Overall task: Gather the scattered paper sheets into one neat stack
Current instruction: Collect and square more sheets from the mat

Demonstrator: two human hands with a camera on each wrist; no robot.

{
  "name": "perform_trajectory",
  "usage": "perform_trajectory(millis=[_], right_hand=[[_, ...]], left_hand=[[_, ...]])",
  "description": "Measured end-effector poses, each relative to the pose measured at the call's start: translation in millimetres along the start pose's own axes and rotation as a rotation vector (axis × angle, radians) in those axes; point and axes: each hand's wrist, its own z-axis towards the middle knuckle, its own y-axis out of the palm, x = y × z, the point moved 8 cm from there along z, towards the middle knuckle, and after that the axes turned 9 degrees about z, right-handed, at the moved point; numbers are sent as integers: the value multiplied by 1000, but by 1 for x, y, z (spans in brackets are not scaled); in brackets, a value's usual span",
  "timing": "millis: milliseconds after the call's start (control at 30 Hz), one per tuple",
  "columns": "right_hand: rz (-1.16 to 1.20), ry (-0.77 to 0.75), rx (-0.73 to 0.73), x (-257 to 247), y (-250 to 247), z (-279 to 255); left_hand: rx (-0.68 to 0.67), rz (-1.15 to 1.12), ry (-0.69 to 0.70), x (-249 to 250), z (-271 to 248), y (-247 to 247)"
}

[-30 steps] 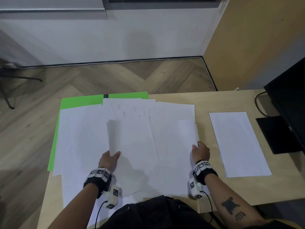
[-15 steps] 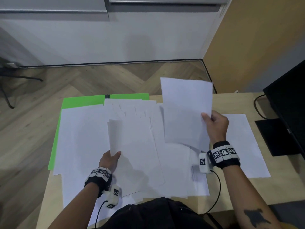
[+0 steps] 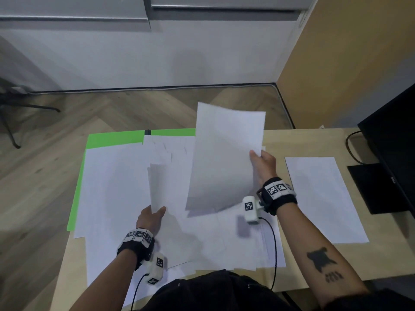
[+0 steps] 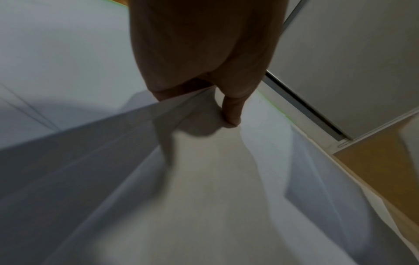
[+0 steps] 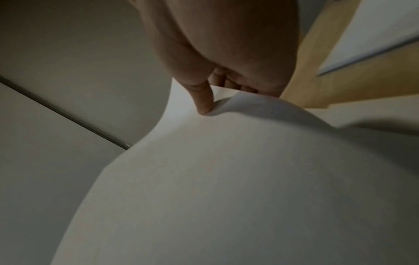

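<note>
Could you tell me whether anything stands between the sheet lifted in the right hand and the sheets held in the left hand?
Nothing visible does. The right hand holds its lifted sheet just beside the sheets gripped by the left hand, with only flat scattered paper underneath.

Right hand [image 3: 262,163] raised, fingers [image 5: 205,100] pinching; left hand [image 3: 150,219] low, thumb and fingers clamped.

Office: desk [image 3: 314,140], monitor [image 3: 395,140], white cabinets [image 3: 89,10].
</note>
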Motion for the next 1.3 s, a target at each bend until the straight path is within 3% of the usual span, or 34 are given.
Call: perform_trajectory(millis=[167,300,633,967,1167,1300], right_hand=[[-251,257,-11,108,-8,29],[-422,338,-16,128,4,0],[-558,261,-32,145,44,-30],[-699,136,-206,149,76,-50],[-1002,-3,-237,135,30,-38],[-1144,-11,-124,123,-26,-21]], left_hand=[[-27,-29,-27,-2,2,1],[-32,-42,-50,-6,4,1],[-50,-100,-83,-5,-1,3],[-23,12,-4,-4,4,3],[-18,29,4,-3,6,3],[-18,35,5,-4,7,4]])
